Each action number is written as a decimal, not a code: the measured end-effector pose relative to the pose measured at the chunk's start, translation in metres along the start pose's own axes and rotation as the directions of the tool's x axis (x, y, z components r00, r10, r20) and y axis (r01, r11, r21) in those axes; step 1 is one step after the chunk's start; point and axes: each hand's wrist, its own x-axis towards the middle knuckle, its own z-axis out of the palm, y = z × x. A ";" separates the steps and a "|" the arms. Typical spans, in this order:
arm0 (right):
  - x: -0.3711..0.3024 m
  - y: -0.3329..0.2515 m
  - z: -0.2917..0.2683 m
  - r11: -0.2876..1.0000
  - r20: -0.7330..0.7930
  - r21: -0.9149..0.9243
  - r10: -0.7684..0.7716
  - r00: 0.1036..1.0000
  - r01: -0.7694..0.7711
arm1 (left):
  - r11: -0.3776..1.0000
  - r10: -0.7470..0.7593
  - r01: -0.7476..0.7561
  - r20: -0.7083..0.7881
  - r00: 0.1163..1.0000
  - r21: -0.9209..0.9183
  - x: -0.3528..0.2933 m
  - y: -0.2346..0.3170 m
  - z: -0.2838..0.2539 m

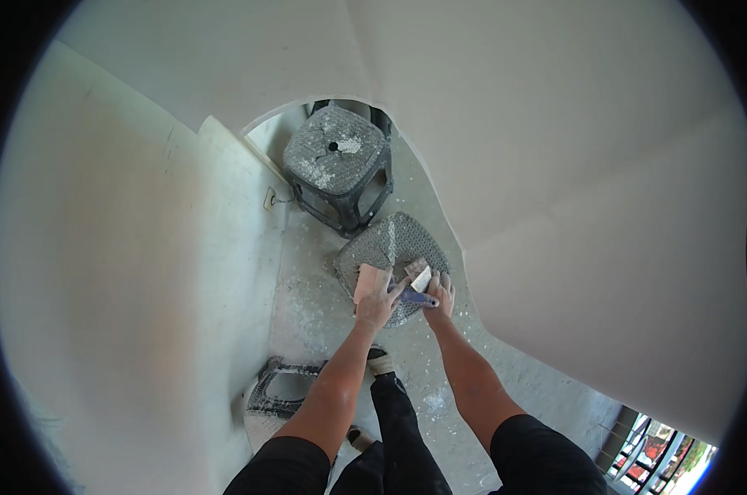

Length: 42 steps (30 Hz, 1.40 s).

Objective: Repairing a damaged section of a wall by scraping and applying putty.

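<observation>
Stool (pixel 402 243) with a grey, textured, whitened seat, in the middle of my view; on its near half lie the small things both hands are working among. A pink flat piece (pixel 366 280) sits at the left, under the fingers of the left hand (pixel 376 304). That hand is partly spread, and a finger reaches right toward a blue-purple handle (pixel 414 295); I cannot tell whether it grips either. The right hand (pixel 441 295) has bent fingers beside a white flat piece (pixel 421 280) and the far end of a brownish piece (pixel 414 266); whether they are closed on anything I cannot tell.

To my judgement, the main risk is crowding: a nudge from either hand could send the handle off the seat's near right edge, since its end lies close to that rim. If the white piece has a sharp edge, a reaching finger could catch it. Loose powder might also let things slide.

Just beyond is a far stool (pixel 340 165), smeared white; I cannot tell whether the two touch, but a push could knock them together. A pale wall (pixel 142 247) closes the left, and a large pale panel (pixel 596 190) curves over the far side and right, limiting elbow room. Near left, a dark stool frame (pixel 276 406), partly behind the forearm, sits close to the shoes (pixel 380 361) and could trip a step back on the speckled floor (pixel 307 289)
</observation>
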 end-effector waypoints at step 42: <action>-0.268 -0.327 -0.002 0.576 0.626 0.145 -0.683 0.376 0.804 | -0.316 -0.898 0.333 0.167 -0.407 -0.889 -0.686 0.152 0.058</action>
